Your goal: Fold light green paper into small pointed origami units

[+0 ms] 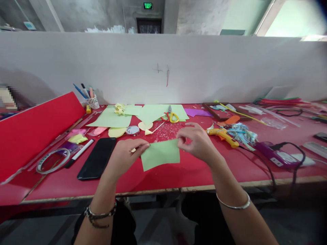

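A small rectangle of light green paper (161,154) is held up just above the red table, near its front edge. My left hand (127,153) pinches its upper left corner between thumb and fingers. On the other side, my right hand (195,141) grips the upper right corner with thumb and forefinger. Behind the paper lie scissors (174,117) with a yellow and red handle, on larger green sheets (150,112). Cut rounded pale pieces (117,132) and a small round tin (133,130) rest beyond my left hand.
A black phone (97,158), a marker (79,153) and a tape roll (53,160) lie to the left, by a red board (41,131). Rightward are a yellow glue gun (223,135), blue tassels (241,132) and a purple device (278,154). A pen cup (92,102) stands behind.
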